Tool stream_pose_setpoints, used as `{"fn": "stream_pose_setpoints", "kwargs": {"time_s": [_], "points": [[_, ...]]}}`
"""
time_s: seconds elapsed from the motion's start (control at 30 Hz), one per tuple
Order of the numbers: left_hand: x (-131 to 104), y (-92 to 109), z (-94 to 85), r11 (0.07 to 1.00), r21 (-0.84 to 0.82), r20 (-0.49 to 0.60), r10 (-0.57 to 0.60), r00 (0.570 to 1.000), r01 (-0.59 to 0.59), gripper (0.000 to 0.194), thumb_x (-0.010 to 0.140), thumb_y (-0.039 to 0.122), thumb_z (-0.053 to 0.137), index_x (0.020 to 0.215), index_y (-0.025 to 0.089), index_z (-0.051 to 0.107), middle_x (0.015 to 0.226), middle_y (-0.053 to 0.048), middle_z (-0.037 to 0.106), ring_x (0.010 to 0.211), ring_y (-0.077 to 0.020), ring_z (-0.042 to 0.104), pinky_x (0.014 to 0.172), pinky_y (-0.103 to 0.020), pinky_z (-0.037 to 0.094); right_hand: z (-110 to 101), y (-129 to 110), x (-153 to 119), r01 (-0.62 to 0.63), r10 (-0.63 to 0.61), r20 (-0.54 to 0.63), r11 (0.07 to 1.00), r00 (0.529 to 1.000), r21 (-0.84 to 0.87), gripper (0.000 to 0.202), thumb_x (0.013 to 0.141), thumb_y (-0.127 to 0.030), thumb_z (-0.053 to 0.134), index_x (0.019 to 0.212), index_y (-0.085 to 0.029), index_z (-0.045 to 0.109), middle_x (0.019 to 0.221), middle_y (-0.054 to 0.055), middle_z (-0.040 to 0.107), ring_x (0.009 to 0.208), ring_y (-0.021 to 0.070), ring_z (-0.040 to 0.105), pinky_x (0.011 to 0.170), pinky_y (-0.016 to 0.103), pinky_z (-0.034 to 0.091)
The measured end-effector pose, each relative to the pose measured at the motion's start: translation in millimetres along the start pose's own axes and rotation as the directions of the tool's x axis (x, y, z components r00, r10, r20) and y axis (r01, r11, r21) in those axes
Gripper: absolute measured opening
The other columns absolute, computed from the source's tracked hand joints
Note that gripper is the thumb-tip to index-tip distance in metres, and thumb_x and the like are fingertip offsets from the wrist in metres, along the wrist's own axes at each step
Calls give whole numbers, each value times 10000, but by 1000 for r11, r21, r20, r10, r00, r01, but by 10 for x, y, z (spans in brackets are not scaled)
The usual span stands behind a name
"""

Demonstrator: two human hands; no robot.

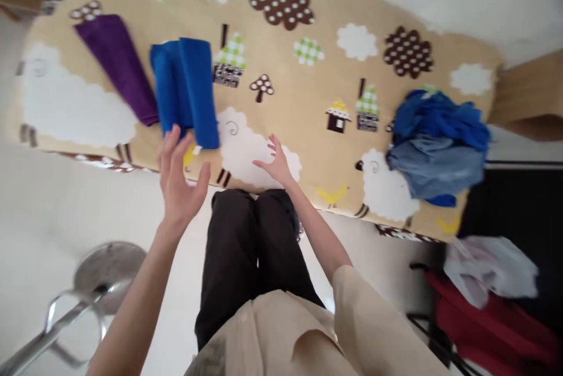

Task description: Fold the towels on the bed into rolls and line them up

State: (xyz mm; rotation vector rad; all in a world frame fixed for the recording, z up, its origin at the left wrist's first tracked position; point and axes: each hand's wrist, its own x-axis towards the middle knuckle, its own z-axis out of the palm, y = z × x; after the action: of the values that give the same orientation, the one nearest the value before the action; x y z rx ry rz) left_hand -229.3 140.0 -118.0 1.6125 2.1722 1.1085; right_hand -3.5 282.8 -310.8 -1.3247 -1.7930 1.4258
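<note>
- Loosely opened, with thumb held wide of the bent fingers, the left hand (pixel 178 179) is seen at the near edge of the folded blue cloth (pixel 200 91); nothing is gripped by it, and whether the cloth is touched by the fingertips cannot be told.
- The right hand (pixel 278 163) is also held open, its fingers spread and empty, above a white sheep printed on the beige cover (pixel 308 91); it is set well to the right of the blue cloth.
- The blue cloth is laid just beyond the left hand's fingertips, folded into a long shape, with a raised fold run along its length.
- Beyond the left hand and to its left, the folded purple cloth (pixel 116 68) is laid at a slant, its near end brought close beside the blue cloth.
- Well to the right of both hands, a crumpled pile is formed by bright blue fabric (pixel 444 115) and grey-blue fabric (pixel 435 168), the latter bunched on the nearer side.
- Lower than the left hand and to its left, a round metal stool (pixel 109 270) is seen on the floor.
- Far to the right of the right hand, and nearer the body, a whitish plastic bag (pixel 495 264) is placed by a red item (pixel 488 326).
</note>
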Motion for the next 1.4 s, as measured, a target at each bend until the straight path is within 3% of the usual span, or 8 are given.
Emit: {"fn": "stream_pose_setpoints", "kwargs": {"time_s": [0.2,0.43,0.63,0.77,0.93,1.03,1.23,1.4], "points": [[-1021,358,409,990,96,385,57,921,-101,417,990,283,593,1403,238,615,1640,-123,437,1552,-354,357,1275,-590,314,-1902,759,-869,-241,152,-540,966,828,-96,754,831,-507,717,1484,-229,465,1494,180,559,1200,266,642,982,466,558],[-1132,538,808,951,309,303,-97,948,-2,366,957,265,594,1314,247,674,1574,-108,524,1511,-361,403,1258,-592,283,-3972,1235,-1363,-526,238,-872,850,428,-26,708,749,-272,657,1433,-135,535,1448,202,574,1174,250,627,1072,439,495],[-989,743,958,917,398,300,-100,949,-29,316,954,288,568,1239,241,695,1480,-115,600,1476,-365,437,1220,-581,310,-4510,1315,-961,-464,257,-791,885,555,-38,662,762,-258,657,1416,-161,611,1571,174,470,1410,236,487,1193,404,392],[-967,859,1034,878,473,303,-86,949,-72,312,957,287,540,1213,205,700,1435,-134,628,1444,-370,464,1211,-573,309,-4683,1244,-608,-546,300,-804,837,514,-37,585,770,-258,673,1350,-188,680,1651,156,371,1470,277,423,1265,474,293],[-930,891,1053,855,507,322,-74,944,-106,330,950,287,527,1206,182,707,1414,-147,641,1418,-381,478,1195,-590,318,-4832,1142,-462,-572,338,-822,820,459,18,514,759,-232,674,1255,-109,723,1449,214,592,1360,329,524,1206,524,378],[-916,891,1047,846,523,321,-81,944,-106,330,954,294,522,1205,187,708,1412,-140,646,1422,-373,474,1194,-578,317,-4692,1051,-492,-447,243,-812,894,531,-24,427,792,-230,629,1182,-99,745,1240,196,717,1187,287,637,1117,478,475],[-928,877,1029,846,523,321,-82,944,-104,335,948,309,520,1198,196,712,1424,-137,640,1426,-360,473,1192,-563,318,-3424,501,-888,-77,57,-510,997,858,-18,183,798,-279,669,900,-178,782,1008,106,774,1001,231,706,1034,427,533],[-977,840,1027,846,524,291,-74,954,-94,353,949,307,510,1207,173,712,1435,-150,633,1432,-363,468,1217,-559,295,-1837,-212,-1676,-15,70,-184,958,980,285,205,833,-311,695,991,-261,816,1172,70,774,1120,225,711,1068,418,538]]}}
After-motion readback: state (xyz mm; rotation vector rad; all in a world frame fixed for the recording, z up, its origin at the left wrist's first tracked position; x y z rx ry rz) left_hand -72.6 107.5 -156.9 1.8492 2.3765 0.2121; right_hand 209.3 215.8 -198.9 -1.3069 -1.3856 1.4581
